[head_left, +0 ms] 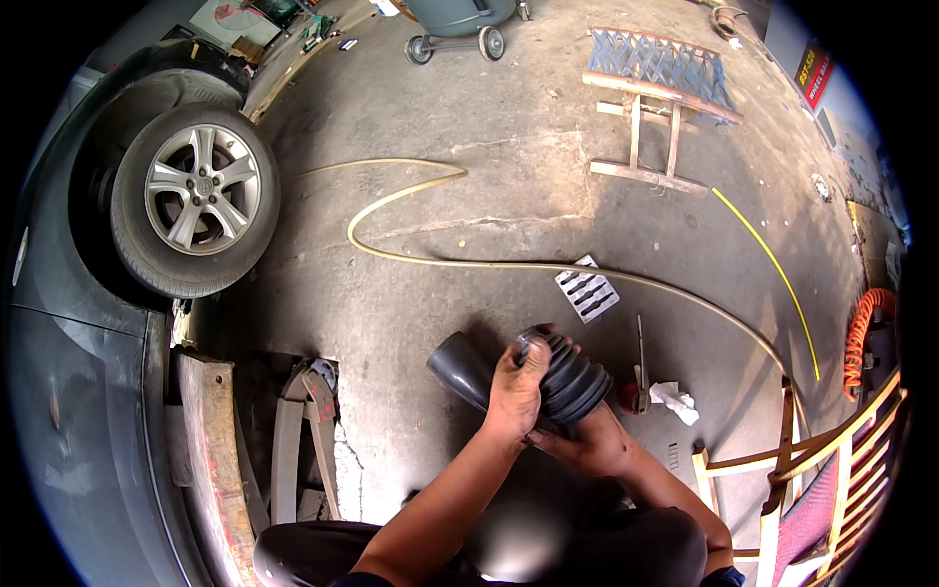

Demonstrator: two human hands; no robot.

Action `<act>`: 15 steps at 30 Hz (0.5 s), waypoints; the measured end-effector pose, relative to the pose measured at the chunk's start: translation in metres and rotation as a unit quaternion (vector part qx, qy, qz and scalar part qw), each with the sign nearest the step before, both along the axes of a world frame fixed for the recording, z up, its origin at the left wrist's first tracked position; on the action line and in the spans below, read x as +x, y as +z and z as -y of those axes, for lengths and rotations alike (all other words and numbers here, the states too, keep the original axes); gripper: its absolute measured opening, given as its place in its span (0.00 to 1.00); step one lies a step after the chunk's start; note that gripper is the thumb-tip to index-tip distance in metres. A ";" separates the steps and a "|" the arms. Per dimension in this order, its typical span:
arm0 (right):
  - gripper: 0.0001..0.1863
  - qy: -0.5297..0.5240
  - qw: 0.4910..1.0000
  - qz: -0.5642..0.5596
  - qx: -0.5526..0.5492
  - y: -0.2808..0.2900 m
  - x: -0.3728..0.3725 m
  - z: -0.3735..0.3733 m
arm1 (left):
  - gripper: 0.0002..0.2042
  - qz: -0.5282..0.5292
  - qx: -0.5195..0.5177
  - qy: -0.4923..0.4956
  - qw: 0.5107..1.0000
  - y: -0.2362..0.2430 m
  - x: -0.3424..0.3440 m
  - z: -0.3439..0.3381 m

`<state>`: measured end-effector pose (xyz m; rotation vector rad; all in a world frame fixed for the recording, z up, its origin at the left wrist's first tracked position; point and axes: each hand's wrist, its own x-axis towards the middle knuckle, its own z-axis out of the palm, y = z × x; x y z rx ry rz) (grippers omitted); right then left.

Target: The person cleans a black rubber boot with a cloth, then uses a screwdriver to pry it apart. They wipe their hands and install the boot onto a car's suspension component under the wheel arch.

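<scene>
My left hand [516, 391] is closed over a black ribbed rubber boot [575, 383], near its junction with a smooth black cone [460, 368]. The cone points up and to the left, with its wide round end outward. From below and the right, my right hand [587, 445] grips the boot, its thumb close to my left wrist. Both pieces are held above the concrete floor, over my lap. Part of the boot's underside and several fingers are hidden.
A dark car with its wheel [203, 188] stands left, beside a wooden beam [217, 460] and a metal stand [305, 430]. Ahead lie a hose [440, 262] and a white card with black strips [588, 290]. Crumpled tissue [675, 402], a wooden chair [841, 470] and a low stool [660, 68] are right.
</scene>
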<state>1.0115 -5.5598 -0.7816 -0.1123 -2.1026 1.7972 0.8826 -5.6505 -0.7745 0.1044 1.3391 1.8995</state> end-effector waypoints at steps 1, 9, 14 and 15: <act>0.18 -0.013 1.000 0.004 -0.017 0.000 -0.001 -0.001 | 0.30 0.020 0.006 -0.034 0.999 0.002 0.004 -0.002; 0.07 -0.010 0.929 0.118 -0.350 -0.006 0.011 -0.005 | 0.16 0.094 0.038 0.026 0.994 -0.004 -0.005 0.004; 0.08 -0.008 0.947 0.141 -0.289 -0.006 0.010 0.000 | 0.14 0.078 -0.065 0.131 0.986 -0.011 -0.024 -0.007; 0.09 0.007 0.952 0.135 -0.274 -0.008 0.010 -0.001 | 0.16 0.087 -0.102 0.142 0.981 -0.010 -0.031 -0.008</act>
